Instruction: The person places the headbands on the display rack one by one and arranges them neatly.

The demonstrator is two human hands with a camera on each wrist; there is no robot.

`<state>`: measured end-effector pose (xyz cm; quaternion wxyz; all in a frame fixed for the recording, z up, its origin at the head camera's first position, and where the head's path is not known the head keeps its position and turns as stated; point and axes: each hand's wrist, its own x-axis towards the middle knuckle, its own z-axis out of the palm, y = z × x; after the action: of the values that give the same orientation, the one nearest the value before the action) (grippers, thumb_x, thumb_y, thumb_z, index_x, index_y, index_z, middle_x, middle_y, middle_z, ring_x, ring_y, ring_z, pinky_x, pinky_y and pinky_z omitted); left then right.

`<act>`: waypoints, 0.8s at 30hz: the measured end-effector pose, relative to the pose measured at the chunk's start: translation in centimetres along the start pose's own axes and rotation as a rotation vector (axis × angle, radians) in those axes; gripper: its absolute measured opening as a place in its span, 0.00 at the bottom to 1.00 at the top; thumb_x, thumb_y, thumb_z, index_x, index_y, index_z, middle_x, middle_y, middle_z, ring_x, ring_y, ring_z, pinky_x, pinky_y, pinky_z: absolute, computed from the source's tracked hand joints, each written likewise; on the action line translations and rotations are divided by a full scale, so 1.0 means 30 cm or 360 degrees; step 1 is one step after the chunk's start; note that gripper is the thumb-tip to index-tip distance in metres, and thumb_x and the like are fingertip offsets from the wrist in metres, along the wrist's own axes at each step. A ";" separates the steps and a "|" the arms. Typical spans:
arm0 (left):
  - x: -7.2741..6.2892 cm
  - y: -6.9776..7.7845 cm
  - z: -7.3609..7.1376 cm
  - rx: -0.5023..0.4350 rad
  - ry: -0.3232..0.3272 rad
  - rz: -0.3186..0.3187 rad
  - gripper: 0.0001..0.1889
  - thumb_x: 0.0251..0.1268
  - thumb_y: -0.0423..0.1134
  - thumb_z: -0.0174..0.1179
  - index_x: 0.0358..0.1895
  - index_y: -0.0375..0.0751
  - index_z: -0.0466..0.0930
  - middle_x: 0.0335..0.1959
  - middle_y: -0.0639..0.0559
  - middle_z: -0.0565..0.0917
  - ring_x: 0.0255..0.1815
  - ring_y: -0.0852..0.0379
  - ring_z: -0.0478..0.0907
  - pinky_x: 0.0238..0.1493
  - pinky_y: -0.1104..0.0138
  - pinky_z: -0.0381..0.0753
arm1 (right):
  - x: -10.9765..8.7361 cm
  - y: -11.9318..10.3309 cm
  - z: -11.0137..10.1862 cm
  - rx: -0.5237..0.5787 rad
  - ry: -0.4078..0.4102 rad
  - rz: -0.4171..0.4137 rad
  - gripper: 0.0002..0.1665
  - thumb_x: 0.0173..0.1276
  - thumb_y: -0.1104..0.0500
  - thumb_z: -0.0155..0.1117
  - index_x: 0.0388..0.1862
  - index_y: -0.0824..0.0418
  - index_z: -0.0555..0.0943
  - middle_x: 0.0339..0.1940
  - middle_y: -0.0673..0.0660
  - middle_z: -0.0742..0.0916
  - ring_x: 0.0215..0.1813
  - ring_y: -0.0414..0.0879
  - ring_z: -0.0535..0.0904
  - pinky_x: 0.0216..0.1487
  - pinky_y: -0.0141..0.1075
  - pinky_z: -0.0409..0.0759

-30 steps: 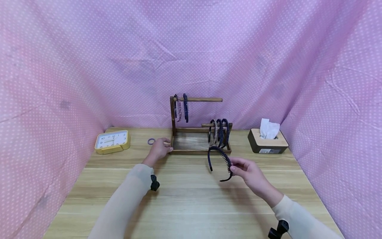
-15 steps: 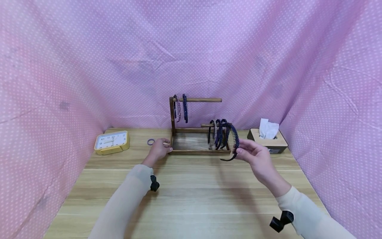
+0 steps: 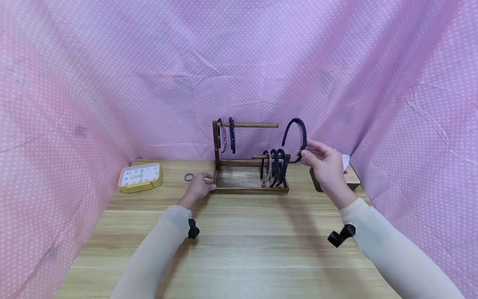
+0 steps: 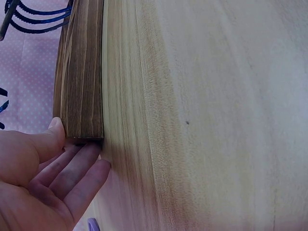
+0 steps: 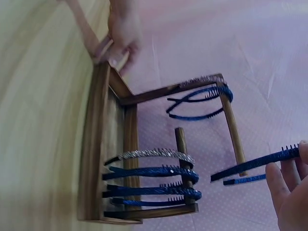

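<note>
My right hand (image 3: 328, 170) pinches a dark blue toothed headband (image 3: 304, 135) between thumb and fingers. It is raised near the free right end of the upper bar (image 3: 257, 125) of a brown wooden headband rack (image 3: 246, 191). In the right wrist view, the held headband (image 5: 260, 161) overlaps that bar's end. On the upper bar, toward the left, hang a pink headband (image 3: 224, 139) and dark ones. The short lower bar carries a silvery headband (image 3: 269, 168) and dark blue ones. My left hand (image 3: 199, 187) grips the tray's left end, thumb and fingers at its corner (image 4: 84, 130).
A purple hair tie (image 3: 189, 177) lies left of the rack on the wooden table (image 3: 231, 249). Farther left is a yellow clock (image 3: 141, 177). Behind my right hand stands a tissue box (image 3: 352, 178), partly hidden. Pink dotted cloth (image 3: 171, 83) encloses the back and sides.
My right hand has lifted the headband from in front of the rack, past the lower bar's right side, up to the upper bar's height. My left hand has stayed at the tray's corner.
</note>
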<state>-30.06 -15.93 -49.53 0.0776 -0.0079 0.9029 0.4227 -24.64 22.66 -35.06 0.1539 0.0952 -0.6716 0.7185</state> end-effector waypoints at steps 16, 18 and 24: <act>0.006 -0.001 -0.001 0.0012 0.0006 0.0003 0.22 0.71 0.34 0.66 0.65 0.33 0.77 0.55 0.34 0.86 0.56 0.41 0.85 0.54 0.54 0.85 | 0.175 0.059 0.092 -0.0192 0.0139 0.0118 0.23 0.70 0.72 0.66 0.64 0.75 0.79 0.37 0.48 0.86 0.39 0.35 0.85 0.45 0.32 0.87; 0.005 -0.001 0.000 0.0021 0.0011 0.0009 0.22 0.70 0.34 0.66 0.64 0.32 0.78 0.55 0.34 0.86 0.56 0.41 0.85 0.54 0.54 0.85 | 0.185 0.065 0.110 -0.0222 0.0123 0.0128 0.23 0.71 0.72 0.66 0.64 0.74 0.79 0.37 0.47 0.85 0.39 0.35 0.84 0.45 0.31 0.87; 0.003 -0.001 0.001 0.0029 0.0011 0.0014 0.22 0.70 0.34 0.66 0.64 0.32 0.77 0.55 0.34 0.86 0.56 0.41 0.85 0.53 0.55 0.85 | 0.201 0.073 0.178 -0.0288 0.0050 0.0157 0.22 0.71 0.72 0.65 0.63 0.73 0.79 0.39 0.51 0.85 0.38 0.36 0.83 0.46 0.33 0.88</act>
<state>-30.15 -15.92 -49.59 0.0729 -0.0047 0.9070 0.4147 -31.42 17.80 -34.60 0.1367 0.0365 -0.7351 0.6630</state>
